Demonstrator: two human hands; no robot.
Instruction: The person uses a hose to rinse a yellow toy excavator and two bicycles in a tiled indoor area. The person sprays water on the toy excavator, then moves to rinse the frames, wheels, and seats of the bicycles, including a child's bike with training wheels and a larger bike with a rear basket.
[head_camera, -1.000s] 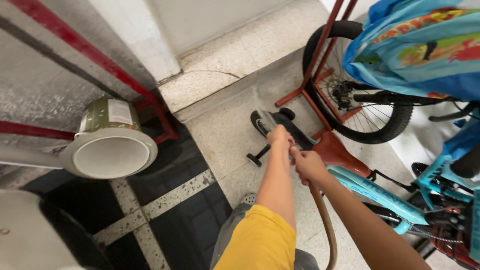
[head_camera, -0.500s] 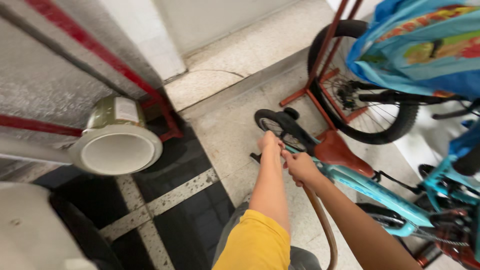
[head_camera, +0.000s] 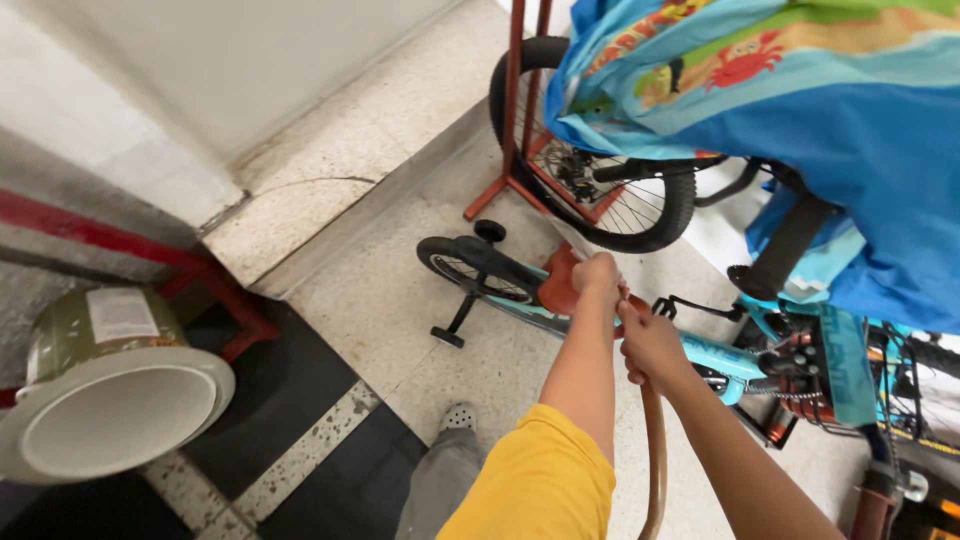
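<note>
My left hand (head_camera: 600, 275) and my right hand (head_camera: 650, 348) are both closed around a brown hose (head_camera: 655, 450) that rises from the bottom of the view. The left hand grips it near its end, just above the brown saddle (head_camera: 560, 290) of a small teal child's bicycle (head_camera: 715, 355). The right hand holds the hose a little lower. A pale streak runs from the left hand toward the big wheel behind. The small bicycle's black rear wheel (head_camera: 470, 265) with a training wheel (head_camera: 447, 336) lies left of my hands.
A large bicycle wheel (head_camera: 640, 205) stands in a red metal stand (head_camera: 515, 120), under a blue patterned cloth (head_camera: 800, 110). A green can with a white lid (head_camera: 110, 400) lies at the left beside red bars (head_camera: 120, 245). My grey shoe (head_camera: 460, 416) is on the speckled floor.
The view has swung right. My hands and the hose end have moved from over the small rear wheel to over the brown saddle.
</note>
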